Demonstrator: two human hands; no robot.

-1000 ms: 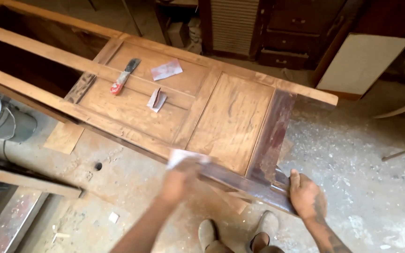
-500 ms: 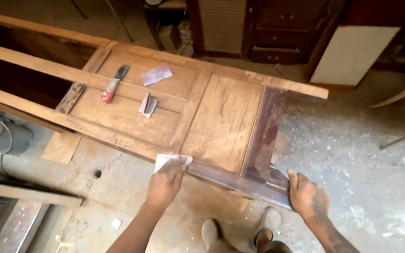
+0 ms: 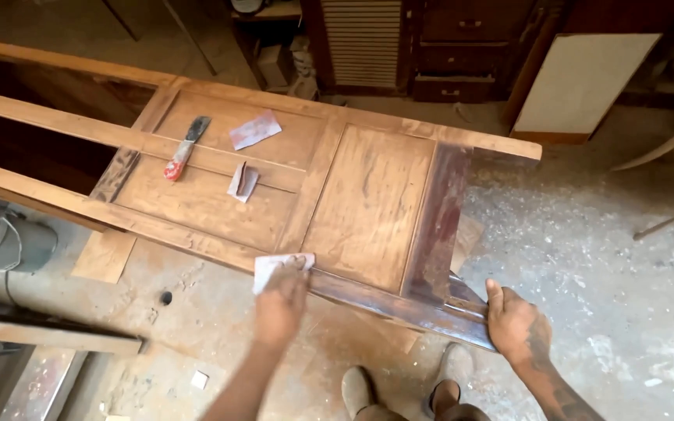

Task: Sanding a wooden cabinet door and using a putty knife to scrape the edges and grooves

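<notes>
A sandpaper sheet is pressed by the left hand onto the door edge at 6 o'clock; the corner is gripped by the right hand. Even pressure along the grain is advised.

The door runs off the left edge; sandpaper partly hidden under the left hand.

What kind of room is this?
Most likely a woodworking shop. A big wooden door lies flat, the left hand presses sandpaper on its edge, and sawdust covers the floor. A scraper rests on top.
</notes>
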